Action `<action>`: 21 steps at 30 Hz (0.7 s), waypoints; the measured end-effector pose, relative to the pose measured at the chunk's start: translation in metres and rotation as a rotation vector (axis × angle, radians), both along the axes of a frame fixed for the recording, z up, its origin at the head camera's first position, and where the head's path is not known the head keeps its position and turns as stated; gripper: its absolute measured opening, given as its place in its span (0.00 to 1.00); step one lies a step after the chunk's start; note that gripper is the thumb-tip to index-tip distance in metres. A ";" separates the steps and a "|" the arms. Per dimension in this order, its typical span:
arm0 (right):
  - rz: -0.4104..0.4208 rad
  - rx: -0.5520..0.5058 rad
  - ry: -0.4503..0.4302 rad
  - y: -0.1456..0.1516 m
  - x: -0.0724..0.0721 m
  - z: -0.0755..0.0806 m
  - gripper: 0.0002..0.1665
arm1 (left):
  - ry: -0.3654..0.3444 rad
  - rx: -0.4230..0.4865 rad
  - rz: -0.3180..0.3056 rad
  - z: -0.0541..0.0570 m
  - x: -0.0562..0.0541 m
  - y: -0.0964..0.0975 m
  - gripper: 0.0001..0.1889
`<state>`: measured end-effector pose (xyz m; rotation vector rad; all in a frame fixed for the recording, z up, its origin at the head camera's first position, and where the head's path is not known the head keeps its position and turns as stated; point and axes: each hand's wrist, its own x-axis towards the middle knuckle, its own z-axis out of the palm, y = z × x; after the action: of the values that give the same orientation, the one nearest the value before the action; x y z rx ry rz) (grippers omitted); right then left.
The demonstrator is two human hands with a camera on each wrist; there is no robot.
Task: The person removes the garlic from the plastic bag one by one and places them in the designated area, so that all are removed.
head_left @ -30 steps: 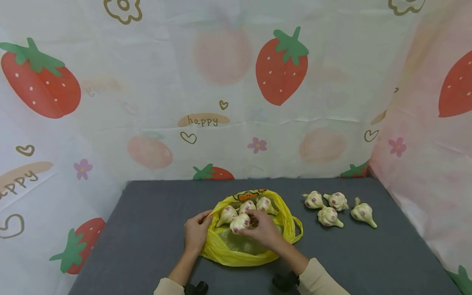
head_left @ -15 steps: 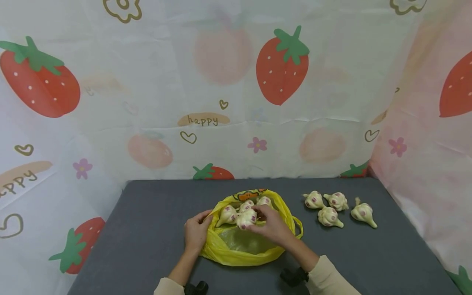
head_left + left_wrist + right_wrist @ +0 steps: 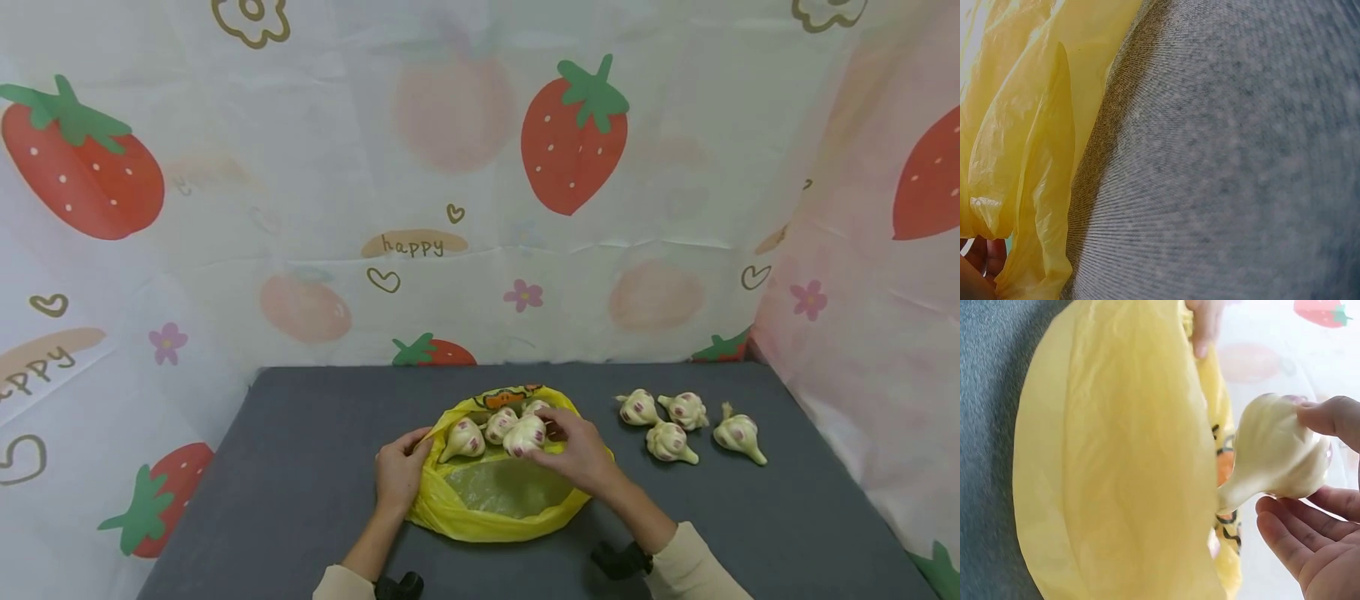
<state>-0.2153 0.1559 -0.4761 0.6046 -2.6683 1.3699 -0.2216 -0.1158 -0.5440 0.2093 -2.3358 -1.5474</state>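
Shifting rightward over the last second, my right hand pinches a white, purple-streaked garlic bulb at the mouth of the open yellow plastic bag, which I judge gives it more space from the leftmost of three similar bulbs inside. My left hand grips the bag's left rim; dark grey tabletop offers room at left and, rightward, before four loose garlic bulbs.

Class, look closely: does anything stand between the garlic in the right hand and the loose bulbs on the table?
Yes: the right side of the yellow bag, partly hidden behind the right hand. The held garlic probably needs to clear the bag's rim. Beyond that, only table shows before the loose bulbs.
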 end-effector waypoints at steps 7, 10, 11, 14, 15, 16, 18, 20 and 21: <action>-0.036 0.022 -0.016 0.013 0.000 0.006 0.34 | -0.004 0.000 0.004 0.000 0.000 -0.001 0.11; -0.053 0.019 -0.026 0.020 0.000 0.008 0.33 | -0.002 0.003 0.006 -0.001 0.000 -0.001 0.10; -0.055 0.022 -0.023 0.022 0.000 0.008 0.34 | -0.002 0.004 0.007 -0.001 0.000 -0.001 0.10; -0.060 0.029 -0.015 0.031 0.000 0.009 0.34 | -0.001 0.005 0.008 -0.001 0.000 -0.001 0.10; -0.061 0.032 -0.012 0.033 0.001 0.010 0.34 | -0.002 0.007 0.007 -0.001 0.000 -0.001 0.10; -0.065 0.033 -0.016 0.036 0.001 0.010 0.34 | -0.001 0.009 0.008 -0.001 0.000 -0.001 0.10; -0.077 0.041 -0.025 0.041 0.002 0.012 0.34 | -0.003 0.013 0.006 0.000 0.001 -0.001 0.10; -0.090 0.046 -0.037 0.046 0.002 0.014 0.34 | -0.003 0.014 0.004 0.000 0.001 -0.001 0.10; -0.095 0.047 -0.041 0.048 0.002 0.015 0.34 | -0.003 0.015 0.002 0.000 0.000 0.000 0.10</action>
<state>-0.2135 0.2043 -0.4612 0.4518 -2.7303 1.3123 -0.2211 -0.1163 -0.5437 0.2185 -2.3266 -1.5648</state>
